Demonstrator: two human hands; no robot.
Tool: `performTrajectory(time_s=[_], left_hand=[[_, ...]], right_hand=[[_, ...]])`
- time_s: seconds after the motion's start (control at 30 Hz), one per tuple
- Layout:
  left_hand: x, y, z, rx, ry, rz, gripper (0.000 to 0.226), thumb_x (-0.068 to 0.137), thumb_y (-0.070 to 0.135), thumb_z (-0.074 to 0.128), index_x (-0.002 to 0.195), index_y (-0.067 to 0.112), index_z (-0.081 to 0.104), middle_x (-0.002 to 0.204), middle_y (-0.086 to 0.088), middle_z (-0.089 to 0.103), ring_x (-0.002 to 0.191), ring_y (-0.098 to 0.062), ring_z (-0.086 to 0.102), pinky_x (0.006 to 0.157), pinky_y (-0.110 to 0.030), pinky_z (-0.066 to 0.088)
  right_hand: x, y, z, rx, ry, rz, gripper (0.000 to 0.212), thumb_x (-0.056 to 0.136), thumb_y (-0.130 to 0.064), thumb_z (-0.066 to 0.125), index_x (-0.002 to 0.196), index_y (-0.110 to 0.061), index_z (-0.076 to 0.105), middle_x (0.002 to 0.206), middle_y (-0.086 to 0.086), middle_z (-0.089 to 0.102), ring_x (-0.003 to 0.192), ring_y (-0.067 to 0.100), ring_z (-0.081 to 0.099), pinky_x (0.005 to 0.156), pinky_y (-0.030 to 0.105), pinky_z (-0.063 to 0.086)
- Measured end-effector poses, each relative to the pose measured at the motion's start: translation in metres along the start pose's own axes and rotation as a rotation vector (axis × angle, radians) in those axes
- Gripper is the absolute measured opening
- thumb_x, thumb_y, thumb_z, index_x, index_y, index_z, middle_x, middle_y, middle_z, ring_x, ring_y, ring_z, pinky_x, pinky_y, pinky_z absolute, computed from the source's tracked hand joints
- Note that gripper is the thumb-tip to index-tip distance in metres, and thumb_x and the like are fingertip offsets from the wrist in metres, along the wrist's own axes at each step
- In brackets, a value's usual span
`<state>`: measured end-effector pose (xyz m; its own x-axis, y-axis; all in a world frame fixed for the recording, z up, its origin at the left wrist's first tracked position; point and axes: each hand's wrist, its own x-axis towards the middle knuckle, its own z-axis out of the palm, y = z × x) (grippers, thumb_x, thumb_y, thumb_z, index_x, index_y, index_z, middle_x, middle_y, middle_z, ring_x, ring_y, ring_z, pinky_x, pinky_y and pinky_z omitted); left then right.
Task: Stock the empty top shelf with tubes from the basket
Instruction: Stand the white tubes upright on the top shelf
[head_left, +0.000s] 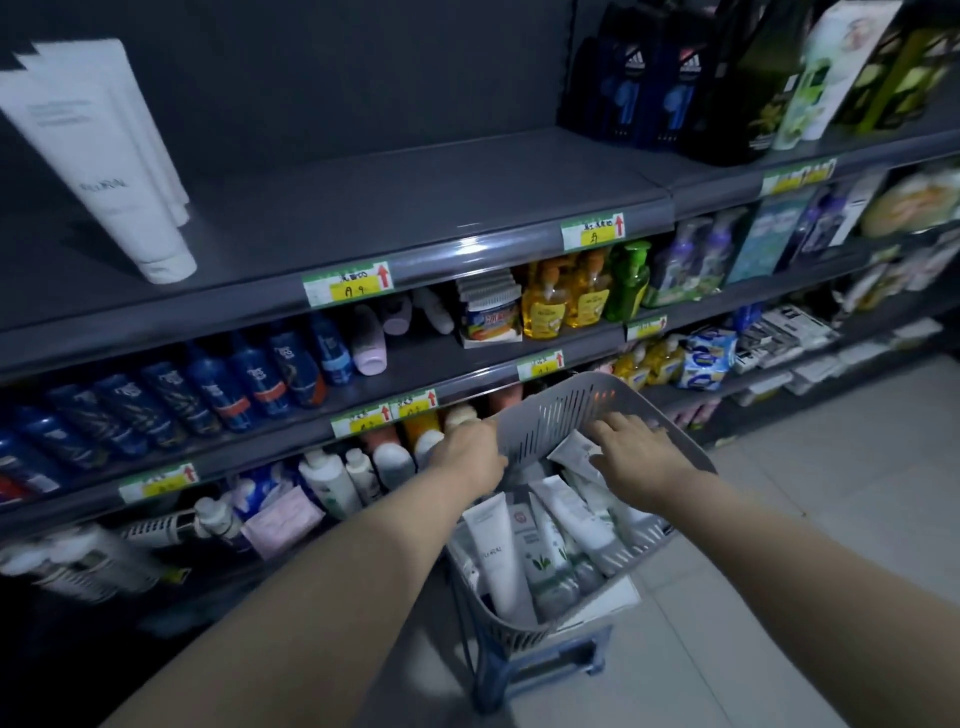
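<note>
A grey slotted basket (558, 410) sits on a blue stool in front of the shelving, filled with several white tubes (498, 561). My left hand (467, 449) grips the basket's left rim. My right hand (636, 449) reaches into the basket, fingers on a white tube (571, 448) near the far wall. The dark grey top shelf (415, 202) is mostly bare. A few white tubes (104, 156) stand on their caps at its left end.
Dark and green gift boxes (727, 78) fill the top shelf's right section. Lower shelves hold blue bottles (234, 384), yellow and green pump bottles (582, 293) and white bottles. Price tags (347, 283) line the shelf edges. Pale tiled floor (831, 493) lies to the right.
</note>
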<state>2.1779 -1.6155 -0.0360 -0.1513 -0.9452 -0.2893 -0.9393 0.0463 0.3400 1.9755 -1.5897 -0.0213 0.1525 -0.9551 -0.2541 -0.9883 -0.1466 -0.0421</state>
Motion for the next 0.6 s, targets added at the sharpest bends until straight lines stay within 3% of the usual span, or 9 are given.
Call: performTrajectory(time_s=[0.2,0.37,0.6], left_hand=[[0.023,-0.010,0.040,-0.065,-0.161,-0.118,0.024,0.094,0.026,0.054,0.113,0.013,0.060,0.113,-0.009,0.064,0.102,-0.029,0.060,0.080,-0.036,0.048],[0.031,-0.016,0.062,-0.150,-0.164,-0.258,0.027,0.093,0.018,0.052,0.118,0.013,0.061,0.119,-0.012,0.064,0.108,-0.030,0.061,0.089,-0.036,0.050],[0.040,-0.015,0.079,-0.263,-0.158,-0.440,0.026,0.094,0.008,0.047,0.115,0.008,0.061,0.115,-0.013,0.065,0.106,-0.029,0.060,0.082,-0.033,0.048]], right_hand=[[0.031,0.014,0.037,0.039,-0.134,-0.042,0.041,0.098,-0.027,0.043,0.137,-0.014,0.038,0.142,0.008,0.039,0.130,0.030,0.037,0.096,0.042,0.038],[0.074,0.017,0.059,0.028,-0.264,-0.164,0.042,0.093,-0.021,0.047,0.134,-0.015,0.040,0.138,0.012,0.042,0.126,0.033,0.039,0.097,0.042,0.038],[0.120,0.003,0.088,0.005,-0.426,-0.328,0.050,0.093,-0.021,0.047,0.140,-0.014,0.032,0.141,0.017,0.038,0.128,0.036,0.039,0.104,0.042,0.038]])
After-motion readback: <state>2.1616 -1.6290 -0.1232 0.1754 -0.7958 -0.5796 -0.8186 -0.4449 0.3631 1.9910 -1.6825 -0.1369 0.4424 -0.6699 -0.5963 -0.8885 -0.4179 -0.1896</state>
